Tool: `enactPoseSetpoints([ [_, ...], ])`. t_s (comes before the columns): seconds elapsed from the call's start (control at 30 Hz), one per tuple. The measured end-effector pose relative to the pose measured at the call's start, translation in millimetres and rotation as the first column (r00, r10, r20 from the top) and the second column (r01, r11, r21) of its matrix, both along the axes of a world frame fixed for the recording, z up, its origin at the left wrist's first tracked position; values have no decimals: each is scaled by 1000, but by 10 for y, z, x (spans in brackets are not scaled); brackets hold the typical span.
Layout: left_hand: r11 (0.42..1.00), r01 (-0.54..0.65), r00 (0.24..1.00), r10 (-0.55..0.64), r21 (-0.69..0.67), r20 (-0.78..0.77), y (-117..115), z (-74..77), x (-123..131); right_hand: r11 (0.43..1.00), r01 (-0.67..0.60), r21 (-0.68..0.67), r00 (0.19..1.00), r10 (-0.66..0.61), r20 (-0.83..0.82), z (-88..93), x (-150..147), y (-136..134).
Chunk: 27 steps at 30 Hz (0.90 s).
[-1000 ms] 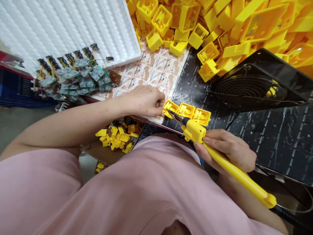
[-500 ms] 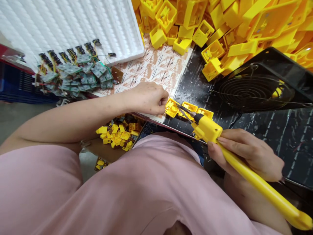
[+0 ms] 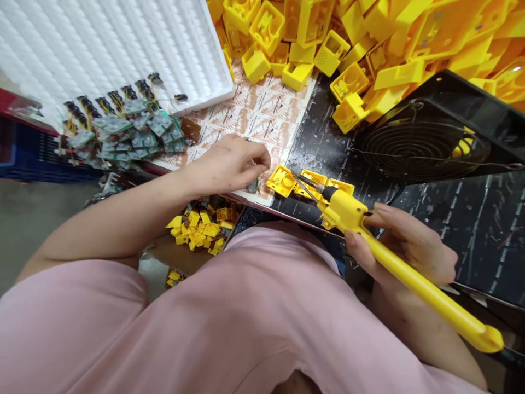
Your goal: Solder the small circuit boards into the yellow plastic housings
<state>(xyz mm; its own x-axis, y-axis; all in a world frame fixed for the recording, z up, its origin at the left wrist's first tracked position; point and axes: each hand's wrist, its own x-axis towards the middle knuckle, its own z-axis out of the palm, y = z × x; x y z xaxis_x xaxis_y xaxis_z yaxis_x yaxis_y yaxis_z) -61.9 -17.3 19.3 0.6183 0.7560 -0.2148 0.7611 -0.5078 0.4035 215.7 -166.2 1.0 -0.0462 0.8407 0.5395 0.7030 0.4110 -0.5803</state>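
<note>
My right hand (image 3: 410,246) is wrapped round a yellow soldering iron (image 3: 414,279). The iron's dark tip (image 3: 305,183) rests over a row of three small yellow housings (image 3: 311,183) at the near edge of the black mat (image 3: 328,148). My left hand (image 3: 229,164) is just left of the row, a little blurred, with its fingers curled. A small green piece (image 3: 253,185) shows under its fingertips. The leftmost housing (image 3: 281,180) lies tilted and free of that hand.
A big heap of yellow plastic housings (image 3: 369,38) fills the back right, beside a black fan with a wire grille (image 3: 422,148). A white foam tray (image 3: 102,44) and several green circuit boards (image 3: 131,131) are at the back left. A box of small yellow parts (image 3: 200,224) sits below the edge.
My left hand has let go of the leftmost housing and drawn back to the left with a small green piece. The iron has shifted right and its tip has moved along the row.
</note>
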Motion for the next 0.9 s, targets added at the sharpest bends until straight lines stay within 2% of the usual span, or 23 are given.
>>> enactPoseSetpoints([
  [0.1,998,-66,989,67,-14,133,15,-105,-23,999,2,35,1000,-1,-10,-25,-1,13],
  [0.2,1000,-2,988,-2,28,152,20,-169,42,997,11,74,1000,-10,-17,-69,8,24],
  [0.3,995,37,993,-47,89,111,19,-179,121,997,-30,77,997,36,-73,-132,27,43],
  [0.43,985,52,998,-58,162,36,10,-154,184,981,-132,144,982,149,-118,-195,45,100],
  [0.57,972,98,994,-86,211,-65,-9,-124,228,983,-142,116,988,147,-35,-158,2,123],
  [0.73,950,154,980,-112,273,-166,-13,-107,284,994,-75,81,997,72,35,-75,-100,114],
  [0.9,934,198,970,-143,297,-199,14,-99,306,973,-191,131,970,167,178,-2,-72,224],
])
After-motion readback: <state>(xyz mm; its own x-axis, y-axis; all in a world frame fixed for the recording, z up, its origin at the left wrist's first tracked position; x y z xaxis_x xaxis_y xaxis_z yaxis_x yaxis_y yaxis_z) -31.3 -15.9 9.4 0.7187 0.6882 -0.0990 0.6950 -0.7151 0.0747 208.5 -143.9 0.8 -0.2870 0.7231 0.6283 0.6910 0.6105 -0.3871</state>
